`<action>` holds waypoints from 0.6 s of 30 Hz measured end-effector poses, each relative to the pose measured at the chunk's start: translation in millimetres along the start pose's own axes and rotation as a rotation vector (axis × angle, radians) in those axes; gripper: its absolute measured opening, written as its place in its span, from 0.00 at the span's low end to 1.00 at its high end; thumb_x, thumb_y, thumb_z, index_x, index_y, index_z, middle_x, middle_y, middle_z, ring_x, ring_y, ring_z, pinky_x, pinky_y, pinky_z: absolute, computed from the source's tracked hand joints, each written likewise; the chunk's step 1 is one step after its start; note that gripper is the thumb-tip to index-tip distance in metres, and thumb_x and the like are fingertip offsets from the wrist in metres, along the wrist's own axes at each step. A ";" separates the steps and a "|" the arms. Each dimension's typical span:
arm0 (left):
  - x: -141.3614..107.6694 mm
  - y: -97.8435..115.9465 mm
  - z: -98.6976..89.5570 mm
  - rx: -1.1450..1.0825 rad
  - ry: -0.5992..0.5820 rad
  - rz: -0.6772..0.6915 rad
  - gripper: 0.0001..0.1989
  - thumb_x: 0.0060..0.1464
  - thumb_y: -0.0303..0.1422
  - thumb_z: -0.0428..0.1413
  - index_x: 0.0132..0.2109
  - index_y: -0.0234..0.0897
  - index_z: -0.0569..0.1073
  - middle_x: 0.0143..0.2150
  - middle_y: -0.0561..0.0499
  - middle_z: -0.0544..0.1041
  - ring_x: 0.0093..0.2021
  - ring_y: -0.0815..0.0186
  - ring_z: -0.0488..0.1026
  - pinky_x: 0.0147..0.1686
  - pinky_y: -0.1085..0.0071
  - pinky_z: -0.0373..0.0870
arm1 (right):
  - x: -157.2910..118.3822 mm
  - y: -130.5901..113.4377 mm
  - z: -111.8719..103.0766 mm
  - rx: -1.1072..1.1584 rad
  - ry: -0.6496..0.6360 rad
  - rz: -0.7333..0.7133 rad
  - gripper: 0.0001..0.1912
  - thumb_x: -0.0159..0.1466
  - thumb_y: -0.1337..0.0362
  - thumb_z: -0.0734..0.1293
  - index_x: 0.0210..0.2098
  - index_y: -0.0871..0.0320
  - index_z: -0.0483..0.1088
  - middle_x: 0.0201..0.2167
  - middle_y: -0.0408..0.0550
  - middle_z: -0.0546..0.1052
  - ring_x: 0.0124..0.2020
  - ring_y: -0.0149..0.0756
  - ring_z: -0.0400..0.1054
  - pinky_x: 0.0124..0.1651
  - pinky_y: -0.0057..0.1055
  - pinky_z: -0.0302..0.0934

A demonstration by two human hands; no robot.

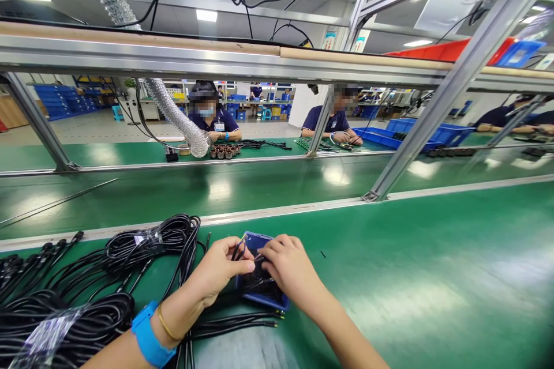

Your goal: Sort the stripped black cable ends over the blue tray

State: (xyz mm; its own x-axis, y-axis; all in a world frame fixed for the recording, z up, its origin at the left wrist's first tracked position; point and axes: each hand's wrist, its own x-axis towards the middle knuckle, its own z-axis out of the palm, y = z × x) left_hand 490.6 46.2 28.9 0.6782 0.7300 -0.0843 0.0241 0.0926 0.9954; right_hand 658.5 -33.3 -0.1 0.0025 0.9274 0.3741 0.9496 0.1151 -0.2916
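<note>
My left hand (225,265), with a blue band and a thin bangle at the wrist, pinches the end of a dark cable with thin wires showing. Close beside it, my right hand (285,265) has its fingers bent together over a small blue tray (257,238); what lies between its fingertips is too small to tell. Small black pieces lie in the tray under both hands. Black cables with bare tips (242,323) rest on the green bench just left of and below the tray.
Coiled black cables (151,242) and a wrapped bundle (47,334) cover the bench at left. A metal frame (437,86) crosses ahead. Beyond the green belt (259,179), people sit working near blue bins (445,132). A flexible duct (173,109) hangs down.
</note>
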 end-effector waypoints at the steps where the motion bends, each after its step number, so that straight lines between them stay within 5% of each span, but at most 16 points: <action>1: 0.3 -0.7 0.2 -0.005 0.000 -0.004 0.10 0.35 0.28 0.66 0.27 0.35 0.73 0.28 0.55 0.72 0.32 0.66 0.67 0.37 0.71 0.61 | 2.6 0.8 4.6 -0.063 -0.046 -0.024 0.07 0.56 0.72 0.71 0.32 0.54 0.78 0.33 0.50 0.80 0.42 0.48 0.68 0.49 0.47 0.58; 5: 1.1 -2.7 0.5 -0.010 -0.010 -0.013 0.10 0.35 0.27 0.65 0.28 0.34 0.72 0.27 0.55 0.72 0.32 0.67 0.67 0.37 0.71 0.61 | 9.3 0.6 13.9 -0.068 -0.065 -0.029 0.11 0.51 0.75 0.73 0.17 0.56 0.73 0.27 0.51 0.78 0.39 0.47 0.68 0.49 0.46 0.57; 11: 1.0 -1.9 0.2 -0.009 -0.022 -0.029 0.09 0.36 0.27 0.64 0.28 0.34 0.73 0.27 0.56 0.72 0.32 0.67 0.67 0.36 0.71 0.61 | 0.0 0.0 -5.6 0.048 0.030 0.059 0.06 0.61 0.70 0.64 0.30 0.58 0.73 0.30 0.48 0.78 0.35 0.40 0.70 0.42 0.37 0.62; 18: 1.2 -2.1 0.5 -0.022 -0.012 -0.032 0.08 0.35 0.27 0.65 0.27 0.35 0.73 0.27 0.55 0.73 0.32 0.66 0.68 0.37 0.70 0.62 | -6.7 -10.7 -19.9 0.662 0.312 0.234 0.10 0.64 0.59 0.65 0.32 0.56 0.76 0.31 0.47 0.81 0.35 0.39 0.75 0.41 0.32 0.68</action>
State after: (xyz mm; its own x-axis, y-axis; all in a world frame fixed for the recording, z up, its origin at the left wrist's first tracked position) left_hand 491.7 46.5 26.8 0.6861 0.7183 -0.1152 0.0299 0.1304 0.9910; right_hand 654.6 -47.9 18.0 0.3620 0.8219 0.4399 0.5279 0.2082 -0.8234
